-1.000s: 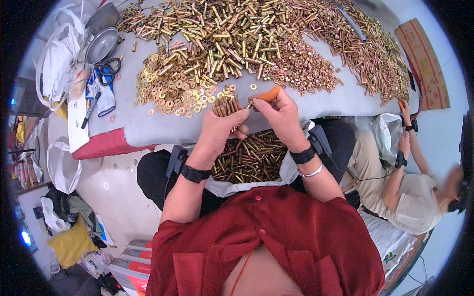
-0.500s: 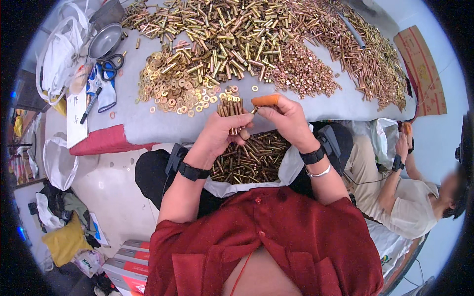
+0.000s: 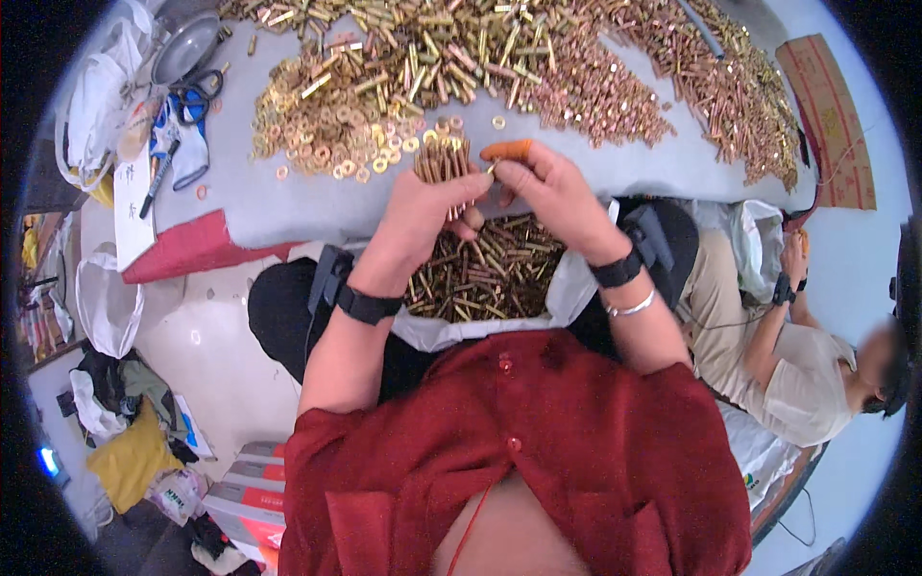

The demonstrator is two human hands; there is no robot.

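Observation:
My left hand (image 3: 418,211) is closed around an upright bundle of brass-coloured bolts (image 3: 444,165), their ends sticking up above the fingers. Close against its thumb, my right hand (image 3: 552,192) pinches a small brass-coloured piece (image 3: 493,167); its exact kind is too small to make out. An orange finger cot (image 3: 506,151) covers the right index finger. Beneath both hands, a white bag (image 3: 569,300) in my lap holds many loose bolts (image 3: 490,274). Just beyond the hands, flat washers (image 3: 331,134) lie heaped on the grey-covered table (image 3: 288,206).
Metal sleeves (image 3: 432,48), small nuts (image 3: 600,106) and slim bolts (image 3: 735,110) form piles farther back. Scissors (image 3: 197,96), a marker (image 3: 158,180) and a grey pan (image 3: 185,48) lie at left. A co-worker (image 3: 797,374) sits at right, beside a cardboard sheet (image 3: 828,125).
The view has shifted, so the table and hands appear higher. My right fingertips have closed in on the left thumb, and less of the small piece shows. The bundle stays held.

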